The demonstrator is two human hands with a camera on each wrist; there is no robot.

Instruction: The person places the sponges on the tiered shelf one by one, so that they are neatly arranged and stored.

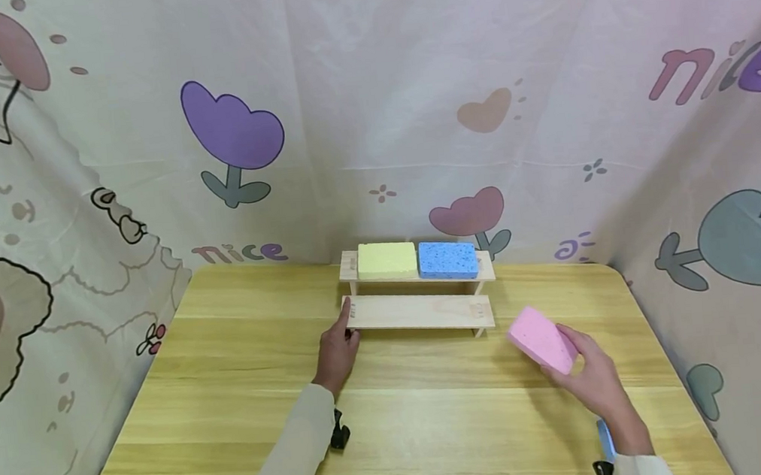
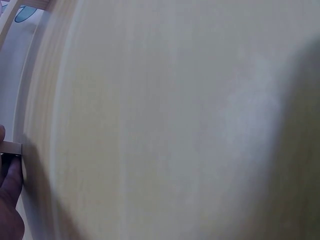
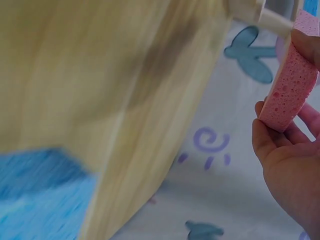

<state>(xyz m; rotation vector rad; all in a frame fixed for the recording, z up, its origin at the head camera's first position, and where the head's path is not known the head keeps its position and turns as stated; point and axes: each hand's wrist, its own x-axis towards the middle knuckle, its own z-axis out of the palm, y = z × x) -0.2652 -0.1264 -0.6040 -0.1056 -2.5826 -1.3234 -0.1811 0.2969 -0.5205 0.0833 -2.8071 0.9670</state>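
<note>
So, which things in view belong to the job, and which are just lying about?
Likely the job:
pink sponge, in the right hand
wooden rack, gripped by the left hand
yellow sponge, blue sponge, on its upper tier

Likely just about:
patterned cloth, backdrop
blue item near right wrist, blurred; role unclear

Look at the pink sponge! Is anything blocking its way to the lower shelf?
Nothing I can see. The right hand holds the pink sponge beyond the right end of the lower shelf, and only table shows between them. The left hand grips the shelf's left end, away from that gap.
</note>
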